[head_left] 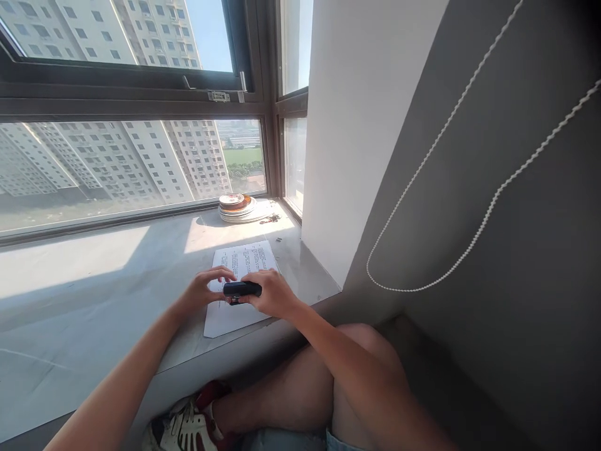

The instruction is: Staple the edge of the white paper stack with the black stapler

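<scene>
In my right hand (272,291) is a black stapler (240,289), its nose pointing left and its base showing below the top arm. The fingers are closed around its rear end. My left hand (206,289) is at the stapler's nose, thumb and fingers curved and apart; whether the tips touch the stapler I cannot tell. Beneath both hands, printed white paper (225,322) lies on the window sill (117,294). The hands and stapler cover part of its text.
Stacked plates (237,213) stand in the sill's far corner, with a small dark cluster (270,219) beside them. A tiny dark piece (278,239) lies beyond the paper. The wall (357,125) rises at right, where a beaded blind cord (413,290) hangs. My bent leg is below the sill edge.
</scene>
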Demonstrator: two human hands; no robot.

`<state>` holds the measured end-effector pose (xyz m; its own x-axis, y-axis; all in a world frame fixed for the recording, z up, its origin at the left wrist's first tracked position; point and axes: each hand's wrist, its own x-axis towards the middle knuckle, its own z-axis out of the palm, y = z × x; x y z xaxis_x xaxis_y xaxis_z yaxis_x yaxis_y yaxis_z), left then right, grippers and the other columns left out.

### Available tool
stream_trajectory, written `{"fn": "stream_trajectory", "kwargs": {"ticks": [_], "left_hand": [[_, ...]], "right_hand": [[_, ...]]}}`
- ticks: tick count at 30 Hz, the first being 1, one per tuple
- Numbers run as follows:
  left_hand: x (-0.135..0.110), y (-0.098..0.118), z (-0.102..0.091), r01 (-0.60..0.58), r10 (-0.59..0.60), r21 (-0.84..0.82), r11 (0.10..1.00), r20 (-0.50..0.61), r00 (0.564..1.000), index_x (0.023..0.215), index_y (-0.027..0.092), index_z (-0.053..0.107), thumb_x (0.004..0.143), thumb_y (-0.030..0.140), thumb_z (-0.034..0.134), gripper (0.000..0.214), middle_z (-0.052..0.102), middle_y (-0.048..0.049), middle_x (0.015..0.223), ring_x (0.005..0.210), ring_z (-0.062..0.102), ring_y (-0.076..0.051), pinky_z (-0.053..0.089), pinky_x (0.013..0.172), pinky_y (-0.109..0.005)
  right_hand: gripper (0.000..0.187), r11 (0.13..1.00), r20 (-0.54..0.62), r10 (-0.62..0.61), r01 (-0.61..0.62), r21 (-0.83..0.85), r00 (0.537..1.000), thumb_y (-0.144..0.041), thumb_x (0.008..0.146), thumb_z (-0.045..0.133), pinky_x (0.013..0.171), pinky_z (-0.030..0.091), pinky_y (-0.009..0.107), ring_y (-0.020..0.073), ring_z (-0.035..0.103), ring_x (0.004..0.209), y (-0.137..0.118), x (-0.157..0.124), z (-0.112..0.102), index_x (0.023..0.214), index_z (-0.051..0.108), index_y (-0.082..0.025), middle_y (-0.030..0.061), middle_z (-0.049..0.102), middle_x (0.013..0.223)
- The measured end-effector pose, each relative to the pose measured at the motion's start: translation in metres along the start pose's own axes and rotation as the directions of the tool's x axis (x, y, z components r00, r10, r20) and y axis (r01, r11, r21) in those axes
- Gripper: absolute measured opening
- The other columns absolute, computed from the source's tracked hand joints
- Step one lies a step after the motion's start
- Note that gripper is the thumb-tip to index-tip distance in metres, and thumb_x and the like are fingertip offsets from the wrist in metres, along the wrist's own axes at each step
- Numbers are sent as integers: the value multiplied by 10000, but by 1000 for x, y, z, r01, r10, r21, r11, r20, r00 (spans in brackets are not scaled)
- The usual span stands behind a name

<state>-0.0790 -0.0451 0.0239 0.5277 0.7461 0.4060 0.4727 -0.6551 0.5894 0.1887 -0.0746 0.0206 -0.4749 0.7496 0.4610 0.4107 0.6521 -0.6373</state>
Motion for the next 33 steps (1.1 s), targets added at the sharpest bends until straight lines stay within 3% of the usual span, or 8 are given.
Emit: {"fn": "stream_trajectory", "kwargs": {"ticks": [5,10,13,17,19,23,28,33], "left_hand": [[7,2,5,10,-5,97,995,-51,999,1008,193,797,1056,567,619,417,792,-106,1021,965,727,-238,580,896,-393],[24,45,43,-78,25,323,943,166,986,1139,234,807,1107,517,516,407,776,-132,1227,1137,720,-299,547,1043,-527],[19,80,80,87,-144,440,894,99,985,1438,207,697,1081,564,546,528,576,-204,1597,1443,564,-419,449,1177,-670],[-10,109,122,133,-301,556,821,224,927,1706,128,405,798,770,804,1182,292,-287,1769,1625,192,-606,233,1217,-865],[-23,115,131,137,-346,630,764,222,912,1722,154,385,882,544,815,1021,258,-254,1787,1634,162,-595,214,1230,-861],[-30,124,128,176,-412,704,688,179,893,1711,178,418,970,82,520,754,317,-183,1780,1641,250,-512,295,1252,-785],[-20,132,111,281,-513,675,682,168,842,1725,166,380,977,19,379,762,326,-168,1780,1626,329,-471,373,1241,-722],[-22,129,118,230,-436,645,729,179,882,1707,230,431,1037,154,460,675,362,-160,1771,1616,328,-509,359,1209,-784]], "right_hand": [[288,972,-172,230,-234,-7,958,-335,846,916,858,530,337,245,764,956,21,0,-61,1102,806,-265,25,835,1030],[269,925,-215,346,-370,-82,913,-193,796,910,869,545,340,242,758,964,63,-5,-104,1035,801,-253,26,828,1011],[292,910,-202,364,-393,-129,909,-166,789,910,910,553,344,240,758,987,72,-7,-109,1048,810,-256,28,829,1022],[271,880,-88,413,-422,-219,906,-190,835,884,915,569,372,263,756,1014,66,-8,-108,1092,837,-264,57,829,1057],[290,881,-34,424,-420,-219,905,-188,847,873,960,576,393,277,757,1071,63,-9,-108,1125,848,-264,67,832,1101],[387,918,104,392,-382,-106,914,-173,813,897,1027,588,381,269,775,1112,61,-12,-112,1186,853,-267,46,841,1156],[368,947,224,314,-320,-9,923,-176,805,894,961,611,348,254,795,1030,56,-14,-110,1163,867,-256,36,851,1113],[364,956,228,290,-292,-25,929,-163,816,881,952,591,359,250,784,1020,50,-12,-103,1167,855,-254,29,848,1089]]}}
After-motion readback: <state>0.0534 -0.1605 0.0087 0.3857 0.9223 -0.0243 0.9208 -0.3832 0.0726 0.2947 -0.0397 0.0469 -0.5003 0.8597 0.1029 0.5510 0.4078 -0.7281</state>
